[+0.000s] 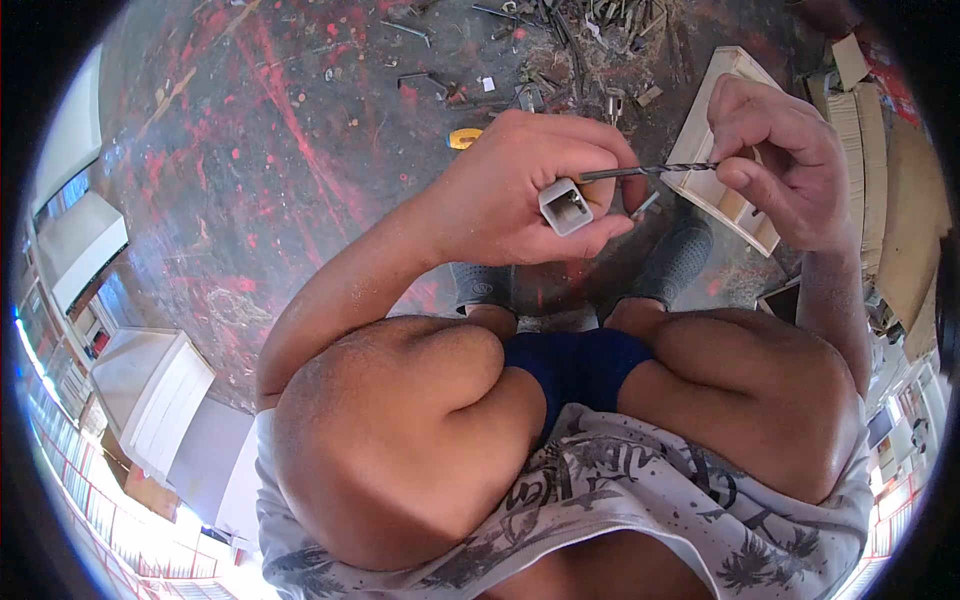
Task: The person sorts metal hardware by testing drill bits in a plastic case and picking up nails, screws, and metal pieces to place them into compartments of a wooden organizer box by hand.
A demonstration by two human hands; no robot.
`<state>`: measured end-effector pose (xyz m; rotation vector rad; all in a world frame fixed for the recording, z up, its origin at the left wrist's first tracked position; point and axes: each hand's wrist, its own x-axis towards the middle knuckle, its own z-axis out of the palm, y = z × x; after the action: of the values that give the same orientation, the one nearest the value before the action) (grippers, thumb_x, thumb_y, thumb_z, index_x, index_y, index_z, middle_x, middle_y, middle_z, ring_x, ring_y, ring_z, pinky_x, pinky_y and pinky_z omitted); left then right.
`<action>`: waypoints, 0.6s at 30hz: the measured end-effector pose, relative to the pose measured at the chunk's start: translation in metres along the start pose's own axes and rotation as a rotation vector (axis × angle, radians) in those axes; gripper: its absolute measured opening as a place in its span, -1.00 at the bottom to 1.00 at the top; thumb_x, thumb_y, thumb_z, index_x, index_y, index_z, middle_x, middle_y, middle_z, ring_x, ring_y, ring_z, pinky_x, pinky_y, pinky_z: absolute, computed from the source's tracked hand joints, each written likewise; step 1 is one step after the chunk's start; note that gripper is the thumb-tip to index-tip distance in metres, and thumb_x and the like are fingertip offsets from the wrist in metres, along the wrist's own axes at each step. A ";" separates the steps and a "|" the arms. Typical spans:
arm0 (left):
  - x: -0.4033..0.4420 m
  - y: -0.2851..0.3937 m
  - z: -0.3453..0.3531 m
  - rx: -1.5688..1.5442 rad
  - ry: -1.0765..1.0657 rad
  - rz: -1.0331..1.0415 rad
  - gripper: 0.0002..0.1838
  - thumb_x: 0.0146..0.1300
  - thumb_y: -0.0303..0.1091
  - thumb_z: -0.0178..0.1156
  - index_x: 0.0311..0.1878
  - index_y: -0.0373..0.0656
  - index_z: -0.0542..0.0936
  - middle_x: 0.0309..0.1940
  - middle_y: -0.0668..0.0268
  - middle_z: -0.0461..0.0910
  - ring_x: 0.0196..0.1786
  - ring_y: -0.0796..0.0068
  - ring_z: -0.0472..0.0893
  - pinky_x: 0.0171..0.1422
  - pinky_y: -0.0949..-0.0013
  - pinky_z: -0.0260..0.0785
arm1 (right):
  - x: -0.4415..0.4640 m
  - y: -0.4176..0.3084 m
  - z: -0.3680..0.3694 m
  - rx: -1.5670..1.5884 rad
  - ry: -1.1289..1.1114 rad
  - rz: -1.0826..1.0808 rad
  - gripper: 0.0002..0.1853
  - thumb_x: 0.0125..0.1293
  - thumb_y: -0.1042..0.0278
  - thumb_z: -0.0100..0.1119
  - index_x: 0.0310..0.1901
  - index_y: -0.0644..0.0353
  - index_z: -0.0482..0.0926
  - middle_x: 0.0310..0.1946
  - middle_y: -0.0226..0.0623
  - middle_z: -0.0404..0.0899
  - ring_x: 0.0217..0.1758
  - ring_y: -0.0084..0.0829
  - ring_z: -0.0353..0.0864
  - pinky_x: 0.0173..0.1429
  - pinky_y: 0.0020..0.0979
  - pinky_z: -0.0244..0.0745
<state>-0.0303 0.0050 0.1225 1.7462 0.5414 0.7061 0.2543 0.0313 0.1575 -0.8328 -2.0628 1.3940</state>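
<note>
My left hand (560,165) is closed around a small pale square tube (566,207), its hollow end turned toward me. A dark twist drill bit (650,170) lies across the gap between my hands, its plain shank beside the tube's mouth. Whether my left fingers also touch the shank I cannot tell. My right hand (785,160) pinches the spiral-fluted end of the bit between thumb and fingers. Below my left fingertips a thin light-grey tip (648,203) sticks out; its kind is unclear.
A yellow-handled tool (464,138) lies on the red-stained floor (230,150) behind my left hand. Metal bits and debris (600,40) are heaped farther off. A pale wooden frame (700,90) and cardboard sheets (870,170) are at right. White cabinet-like pieces (150,395) stand left.
</note>
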 end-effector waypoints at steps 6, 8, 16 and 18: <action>0.001 -0.002 0.002 -0.070 0.011 0.027 -0.60 0.05 -0.41 0.55 -0.53 -0.12 0.41 -0.23 0.16 0.68 -0.31 0.19 0.68 -0.27 0.29 0.46 | -0.001 0.000 0.000 0.008 0.012 0.008 -0.86 0.36 0.40 0.41 -0.25 0.27 0.65 -0.39 -0.40 0.48 -0.33 -0.53 0.44 -0.22 -0.45 0.31; 0.001 -0.002 0.003 -0.073 0.010 0.032 -0.60 0.06 -0.42 0.54 -0.53 -0.12 0.40 -0.24 0.17 0.68 -0.27 0.19 0.71 -0.26 0.29 0.48 | -0.002 0.000 0.000 0.011 0.006 0.017 -0.85 0.36 0.39 0.41 -0.25 0.27 0.65 -0.39 -0.40 0.48 -0.34 -0.53 0.44 -0.22 -0.45 0.31; 0.002 0.000 0.003 -0.069 0.000 0.033 -0.61 0.08 -0.43 0.53 -0.52 -0.13 0.41 -0.25 0.18 0.68 -0.24 0.21 0.74 -0.25 0.30 0.49 | -0.002 -0.001 -0.002 -0.010 -0.017 0.021 -0.84 0.39 0.38 0.39 -0.26 0.28 0.64 -0.38 -0.37 0.50 -0.32 -0.51 0.46 -0.22 -0.44 0.32; 0.001 -0.002 0.005 -0.082 0.005 0.027 -0.62 0.08 -0.43 0.53 -0.52 -0.13 0.41 -0.25 0.18 0.68 -0.25 0.21 0.73 -0.25 0.30 0.49 | -0.003 0.000 -0.002 -0.016 -0.021 0.030 -0.84 0.39 0.39 0.39 -0.25 0.29 0.64 -0.38 -0.36 0.51 -0.32 -0.50 0.47 -0.22 -0.43 0.33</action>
<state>-0.0262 0.0031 0.1203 1.6786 0.4865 0.7414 0.2579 0.0301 0.1584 -0.8626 -2.0881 1.4087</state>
